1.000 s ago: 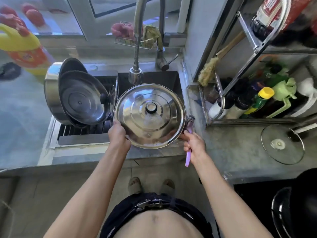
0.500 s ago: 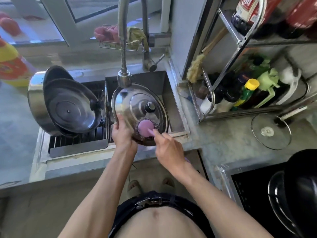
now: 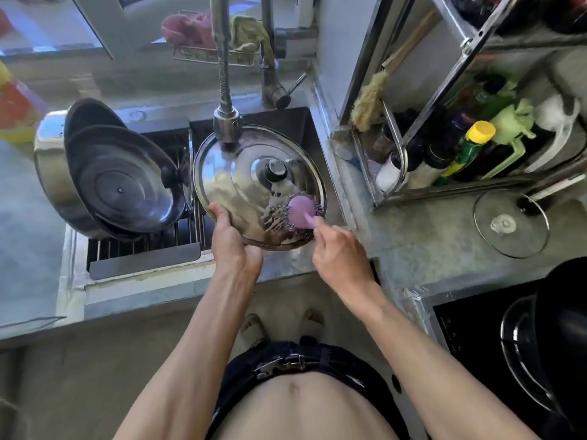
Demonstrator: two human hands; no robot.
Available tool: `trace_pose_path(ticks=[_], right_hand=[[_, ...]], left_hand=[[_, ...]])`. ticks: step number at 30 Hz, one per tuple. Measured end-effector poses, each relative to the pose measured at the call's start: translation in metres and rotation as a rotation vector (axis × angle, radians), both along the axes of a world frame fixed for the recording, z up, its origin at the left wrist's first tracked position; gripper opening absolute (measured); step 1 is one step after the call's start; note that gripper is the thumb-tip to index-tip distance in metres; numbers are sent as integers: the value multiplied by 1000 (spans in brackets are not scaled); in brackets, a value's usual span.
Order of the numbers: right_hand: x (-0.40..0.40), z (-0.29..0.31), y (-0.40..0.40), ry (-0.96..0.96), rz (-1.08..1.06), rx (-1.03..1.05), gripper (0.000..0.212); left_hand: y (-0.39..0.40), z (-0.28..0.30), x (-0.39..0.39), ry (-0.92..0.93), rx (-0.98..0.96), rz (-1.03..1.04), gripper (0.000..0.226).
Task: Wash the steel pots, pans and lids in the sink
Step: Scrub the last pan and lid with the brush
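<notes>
Gripping the near-left rim of the steel lid (image 3: pixel 244 182) over the sink (image 3: pixel 305 122) under the faucet head (image 3: pixel 226 122), the left hand (image 3: pixel 233 239) tilts it while the right hand (image 3: pixel 341 252) fingers (image 3: pixel 319 231) curl round the pink-handled scrubber (image 3: pixel 300 211), pressed on the lid's lower right.

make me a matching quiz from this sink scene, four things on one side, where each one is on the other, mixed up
Things:
1. steel lid
2. purple scrubber
3. glass lid
4. yellow-capped bottle

Places:
A. flat on the counter, right of the sink
B. in the wire rack
C. over the sink, gripped by the left hand
D. pressed on the steel lid by the right hand

Pairs: 1-C, 2-D, 3-A, 4-B
</notes>
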State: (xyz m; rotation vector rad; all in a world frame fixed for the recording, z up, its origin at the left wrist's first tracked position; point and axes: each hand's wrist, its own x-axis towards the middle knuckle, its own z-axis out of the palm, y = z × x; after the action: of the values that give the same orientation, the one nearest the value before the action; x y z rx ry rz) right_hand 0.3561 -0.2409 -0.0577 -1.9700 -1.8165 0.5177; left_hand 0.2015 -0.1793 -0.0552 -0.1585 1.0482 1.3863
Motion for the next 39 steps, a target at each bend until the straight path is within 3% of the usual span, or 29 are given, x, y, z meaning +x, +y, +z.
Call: trace_pose_path(ticks=[2,3,6,10,14,16,19,22,26,30,33,37,39], right_hand=[[-15,4,-17,-6,176,1,49],[-12,5,-16,-5,167,6,49],[9,-4,-2,-17,-70,-18,45],[-5,-2,-18,-49,150,-61,51],[21,-1,3,-69,-84,-57,48],[12,1,-3,-113,42,-46,50],[3,-1,-12,-96,24,-21,55],[-9,-2,-19,-113,137,-47,62],[17,-5,-2,-35,-77,-18,53],[17,-5,-8,-32,25,-15,52],[22,-13,4,56,-95,-41,45],[5,-14,-3,129,-8,-23,43],[22,-15,5,120,-100,-46,41]], left_hand=[[2,-5,0,0,-41,8,35],[2,-6,0,-2,-51,7,34],[1,-12,2,-54,-44,-36,40],[1,-24,-2,-93,-86,9,38],[-5,-30,-8,-79,-103,-42,40],[-3,-28,-11,-73,-124,-35,39],[5,-20,-13,-50,-143,-23,37],[6,-23,-14,-57,-146,-16,42],[6,-22,-20,-31,-95,-55,46],[8,-26,-39,42,-74,-103,54],[15,-24,-56,120,-75,-145,59],[22,-18,-63,176,-64,-169,58],[20,-16,-61,192,-23,-206,53]])
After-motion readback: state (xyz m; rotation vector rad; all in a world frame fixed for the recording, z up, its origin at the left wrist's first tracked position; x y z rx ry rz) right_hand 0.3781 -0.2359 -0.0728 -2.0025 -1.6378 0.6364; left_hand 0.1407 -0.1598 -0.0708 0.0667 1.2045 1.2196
